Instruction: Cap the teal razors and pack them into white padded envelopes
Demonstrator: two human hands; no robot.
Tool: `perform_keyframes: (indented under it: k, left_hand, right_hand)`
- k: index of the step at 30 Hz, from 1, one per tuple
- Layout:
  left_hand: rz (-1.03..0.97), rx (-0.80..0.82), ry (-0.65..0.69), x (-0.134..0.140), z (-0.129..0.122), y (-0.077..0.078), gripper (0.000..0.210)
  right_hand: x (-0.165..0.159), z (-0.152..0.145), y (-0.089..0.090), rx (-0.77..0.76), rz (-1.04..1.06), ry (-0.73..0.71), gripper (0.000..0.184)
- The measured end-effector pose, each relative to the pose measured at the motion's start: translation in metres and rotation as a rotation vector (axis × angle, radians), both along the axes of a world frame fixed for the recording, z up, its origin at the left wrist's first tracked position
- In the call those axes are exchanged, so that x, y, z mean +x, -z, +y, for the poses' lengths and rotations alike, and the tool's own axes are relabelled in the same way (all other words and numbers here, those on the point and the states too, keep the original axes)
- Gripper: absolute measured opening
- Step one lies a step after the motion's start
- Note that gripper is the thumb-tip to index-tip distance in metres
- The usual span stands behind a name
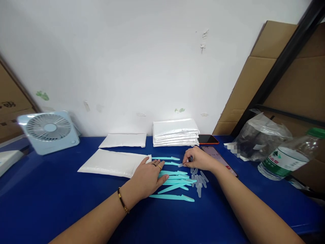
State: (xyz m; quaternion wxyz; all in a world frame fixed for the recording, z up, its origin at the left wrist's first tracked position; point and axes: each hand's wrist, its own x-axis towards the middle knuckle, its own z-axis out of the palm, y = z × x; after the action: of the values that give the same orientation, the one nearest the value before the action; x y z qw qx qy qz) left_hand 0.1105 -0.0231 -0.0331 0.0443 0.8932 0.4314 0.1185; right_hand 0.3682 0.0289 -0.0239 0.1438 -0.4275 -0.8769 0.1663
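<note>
Several turquoise eyebrow razors (175, 197) lie side by side on the blue table, heads pointing right. My left hand (148, 178) lies flat across their handles, thumb spread, fingertips touching one upper razor (171, 163). My right hand (196, 158) is closed in a pinch on a small clear blade cap (180, 165) at that razor's head; whether the cap is fully on the blade is hard to make out. Several loose clear caps (199, 190) are scattered below my right hand. A white padded mailer (109, 162) reaches under my left fingers.
Behind lie another flat mailer (124, 140) and a stack of mailers (176, 130). A lit phone (215, 156) and another phone (208, 139) are at the right, with a plastic bag (261, 135) and a water bottle (286, 156). A fan (49, 130) stands left.
</note>
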Motion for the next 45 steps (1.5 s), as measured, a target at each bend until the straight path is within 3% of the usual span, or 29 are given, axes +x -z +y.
perform_keyframes:
  k: [4, 9, 14, 23, 34, 40, 45]
  left_hand:
    - [0.017, -0.002, 0.015, -0.001, 0.000, -0.001, 0.052]
    - [0.015, 0.011, 0.014, -0.001, 0.000, 0.001, 0.053]
    - [0.041, 0.007, 0.012, -0.001, 0.001, 0.002, 0.054]
    - [0.070, 0.002, -0.009, -0.001, 0.000, 0.000, 0.052]
    - [0.041, -0.019, 0.008, -0.002, 0.002, 0.002, 0.051]
    - [-0.018, 0.045, -0.013, -0.004, 0.011, 0.007, 0.043]
    - [-0.061, -0.005, -0.008, -0.001, 0.016, 0.003, 0.020]
  right_hand:
    - [-0.003, -0.003, -0.003, 0.032, -0.033, 0.007, 0.011]
    - [0.001, -0.005, -0.004, -0.098, -0.048, 0.056, 0.014]
    - [0.001, -0.003, -0.001, -0.046, -0.013, 0.101, 0.017]
    - [-0.002, -0.004, 0.001, -0.154, -0.047, 0.106, 0.015]
    - [-0.021, 0.003, 0.018, -0.027, 0.056, 0.128, 0.013]
    - [0.009, 0.004, -0.003, -0.084, 0.056, 0.012, 0.015]
    - [0.028, 0.004, -0.011, -0.188, -0.051, -0.065, 0.016]
